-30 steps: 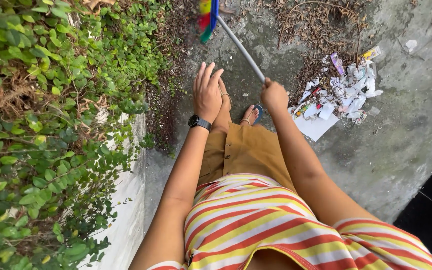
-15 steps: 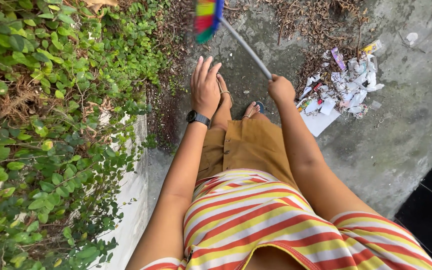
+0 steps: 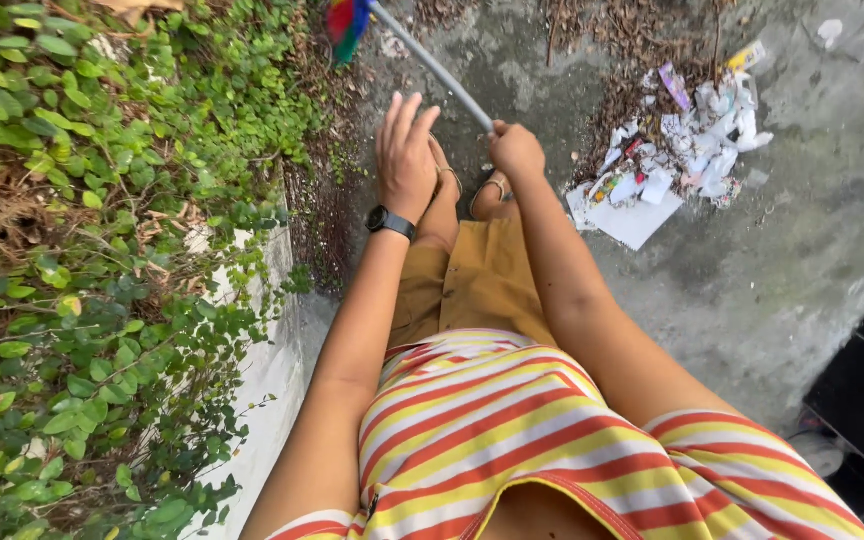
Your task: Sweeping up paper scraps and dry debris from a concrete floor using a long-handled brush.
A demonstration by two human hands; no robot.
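1. Head view: the broom handle (image 3: pixel 442 72) runs from upper centre of the frame up to its rainbow-coloured bristles (image 3: pixel 345 22) at the top edge — the right hand (image 3: pixel 515 150) is clenched round its lower end.
2. Left hand (image 3: pixel 404 155), flat and released, hovers just beside the handle, holding nothing.
3. Sweeping looks underway; the litter pile (image 3: pixel 687 140) lies upper right — the stroke likely calls for both hands.

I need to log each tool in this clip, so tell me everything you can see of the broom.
The broom shows a thin, pale, metal-looking handle running diagonally from the right hand, which grips its near end, up-left to multicoloured bristles cut off by the frame's top edge. The left hand is open beside it, not touching.
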